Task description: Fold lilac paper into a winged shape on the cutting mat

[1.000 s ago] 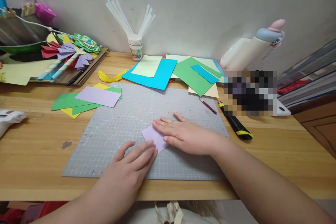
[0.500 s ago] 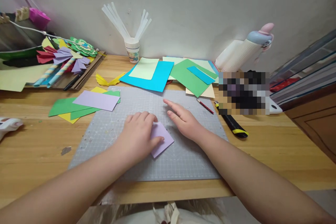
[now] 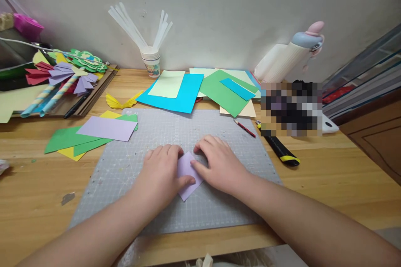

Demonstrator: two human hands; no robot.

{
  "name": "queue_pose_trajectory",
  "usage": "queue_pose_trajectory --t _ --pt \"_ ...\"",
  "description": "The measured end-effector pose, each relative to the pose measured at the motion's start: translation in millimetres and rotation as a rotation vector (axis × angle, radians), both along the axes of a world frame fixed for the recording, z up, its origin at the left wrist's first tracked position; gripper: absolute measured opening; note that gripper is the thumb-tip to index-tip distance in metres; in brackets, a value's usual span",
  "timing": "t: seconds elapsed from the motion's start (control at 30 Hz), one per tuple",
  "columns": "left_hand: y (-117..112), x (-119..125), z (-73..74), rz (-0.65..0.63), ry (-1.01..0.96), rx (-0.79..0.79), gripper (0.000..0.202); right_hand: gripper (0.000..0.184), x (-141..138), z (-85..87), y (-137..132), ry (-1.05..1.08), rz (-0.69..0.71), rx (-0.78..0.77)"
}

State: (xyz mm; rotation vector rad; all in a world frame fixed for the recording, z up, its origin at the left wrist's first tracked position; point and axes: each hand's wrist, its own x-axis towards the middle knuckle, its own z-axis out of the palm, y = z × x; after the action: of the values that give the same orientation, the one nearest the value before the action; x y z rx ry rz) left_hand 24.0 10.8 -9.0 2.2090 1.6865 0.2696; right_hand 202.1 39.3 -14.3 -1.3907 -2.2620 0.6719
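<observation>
A small square of light purple paper (image 3: 188, 167) lies on the grey cutting mat (image 3: 163, 221), one corner pointing towards me. My left hand (image 3: 164, 169) grips its left side, thumb across the top and fingers curled at the far edge. At the right side, my right hand (image 3: 219, 160) has its thumb on the paper and its fingers bent round beyond it. The paper's left part and the fingertips are partly hidden. To the left, a purple paper strip (image 3: 108, 128) rests on green strips (image 3: 64, 138) and yellow paper.
Behind the mat lie a blue sheet (image 3: 175, 102) and a green sheet (image 3: 221, 91). A pencil (image 3: 244, 128) and a black-and-yellow utility knife (image 3: 278, 148) are at the right. Paper cups (image 3: 151, 61) with white sticks, a bottle (image 3: 294, 54) and paper flowers (image 3: 72, 73) stand or lie further back.
My right hand has come down and left onto the paper, its fingers now bent. My left hand still holds the paper. The whole view has shifted slightly.
</observation>
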Motion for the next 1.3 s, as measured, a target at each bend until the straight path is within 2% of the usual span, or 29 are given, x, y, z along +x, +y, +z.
queue_pose_trajectory --t 0.2,0.4,0.57,0.73,0.83,0.93,1.0,1.13,1.3 --pt "0 -1 -4.5 0.077 -0.170 -0.030 0.031 0.027 -2 1.2 -10 0.011 0.028 -0.057" --pt "2 0 -4.7 0.138 -0.388 -0.130 0.013 0.033 -1 -5.1 -3 0.240 0.002 -0.199" --pt "2 -1 0.8 0.223 -0.878 -0.207 0.017 0.015 -1 -1.8 2 0.553 0.009 -0.471" --pt "0 3 7.5 0.175 -0.965 -0.367 0.021 0.026 0 -0.6 2 0.768 -0.023 -0.681" --pt "0 4 8.3 0.252 -1.068 -0.383 0.022 0.028 0 -3.5 3 0.876 -0.050 -0.738" --pt "1 2 7.5 0.366 -1.205 -0.300 0.025 0.031 0 -5.9 5 0.936 -0.051 -0.754" --pt "3 0 7.0 0.389 -1.225 -0.271 0.027 0.029 1 -6.8 7 0.937 -0.051 -0.752" --pt "4 -2 8.1 0.396 -1.130 -0.242 0.024 0.021 5 -7.4 12 0.936 -0.114 -0.681" --pt "1 -3 8.7 0.375 -0.987 -0.261 0.023 0.026 6 -6.3 12 0.981 -0.164 -0.617"
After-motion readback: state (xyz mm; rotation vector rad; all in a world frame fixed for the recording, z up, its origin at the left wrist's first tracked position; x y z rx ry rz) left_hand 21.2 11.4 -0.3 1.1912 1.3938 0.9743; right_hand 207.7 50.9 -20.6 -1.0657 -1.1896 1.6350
